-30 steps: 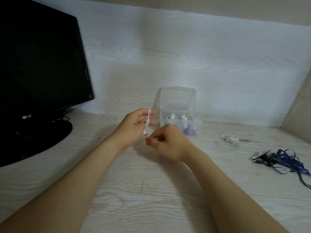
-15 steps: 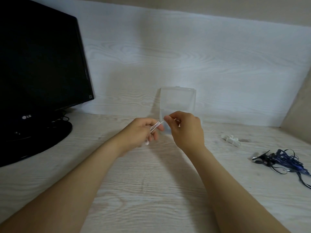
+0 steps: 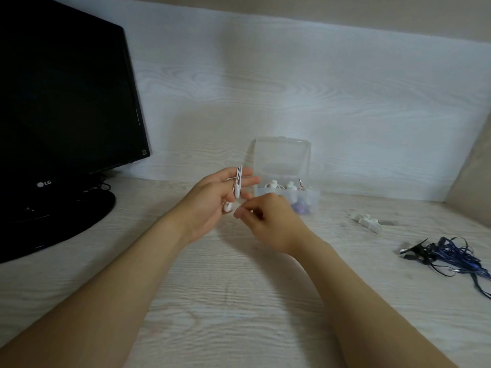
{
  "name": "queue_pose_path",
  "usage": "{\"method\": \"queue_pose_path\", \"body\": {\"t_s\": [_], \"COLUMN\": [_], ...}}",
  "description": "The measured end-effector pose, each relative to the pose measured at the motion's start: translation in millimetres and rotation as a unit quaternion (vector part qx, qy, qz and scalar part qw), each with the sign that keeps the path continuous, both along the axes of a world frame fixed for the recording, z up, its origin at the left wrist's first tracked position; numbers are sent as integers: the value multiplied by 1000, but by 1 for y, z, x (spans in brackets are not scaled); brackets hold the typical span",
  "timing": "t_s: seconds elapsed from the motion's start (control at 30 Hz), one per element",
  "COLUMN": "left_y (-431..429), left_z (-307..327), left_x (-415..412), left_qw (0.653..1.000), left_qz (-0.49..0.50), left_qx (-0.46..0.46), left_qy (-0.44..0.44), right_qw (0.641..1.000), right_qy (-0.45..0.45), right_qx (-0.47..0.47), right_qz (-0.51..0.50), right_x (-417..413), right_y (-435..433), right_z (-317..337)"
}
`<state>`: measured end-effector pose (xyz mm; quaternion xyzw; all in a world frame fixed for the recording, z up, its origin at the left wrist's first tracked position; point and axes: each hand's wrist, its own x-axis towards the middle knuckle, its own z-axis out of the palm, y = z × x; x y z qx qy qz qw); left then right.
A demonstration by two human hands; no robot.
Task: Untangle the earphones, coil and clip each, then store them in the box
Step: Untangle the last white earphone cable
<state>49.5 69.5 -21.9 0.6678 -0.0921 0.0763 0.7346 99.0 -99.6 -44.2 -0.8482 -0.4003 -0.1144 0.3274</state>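
The desk bears monitor, box, probably clips, blue earphones.

My left hand holds the white earphones, cord looped over its fingers; my right hand pinches the cord just below.
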Motion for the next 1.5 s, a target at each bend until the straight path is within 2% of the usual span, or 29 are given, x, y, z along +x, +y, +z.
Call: {"method": "queue_pose_path", "body": {"t_s": [0.13, 0.3, 0.43, 0.57, 0.63, 0.8, 0.87, 1.03, 1.33, 1.5], "left_y": [-2, -7, -6, -12, -12, -7, -6, -7, -7, -9], "left_z": [-3, -12, -9, -1, 0, 0, 1, 5, 3, 2], "left_x": [2, 3, -2, -10, -10, -8, -6, -7, -2, -3], "left_qw": [986, 968, 969, 974, 980, 992, 994, 994, 997, 998], "left_qz": [91, 87, 55, -12, -43, -109, -109, -86, 48, 59], "left_qx": [141, 235, 242, 227, 193, 61, 4, -67, -59, -35], "left_qy": [-15, -34, -8, 14, 25, 35, 27, 22, 30, 8], "right_qw": [998, 958, 888, 859, 864, 922, 937, 966, 988, 985], "right_qy": [52, 173, 250, 269, 260, 208, 191, 156, 149, 165], "right_qx": [40, 230, 385, 435, 423, 308, 275, 198, 48, 32], "right_qz": [-24, 0, -8, -42, -78, -106, -103, -65, -5, 40], "right_x": [-9, -22, -13, -3, 0, 3, 3, 3, -5, -11], "right_y": [-1, -6, -17, -18, -17, -17, -16, -11, -2, 0], "right_z": [8, 28, 36, 32, 29, 21, 18, 13, 7, 9]}}
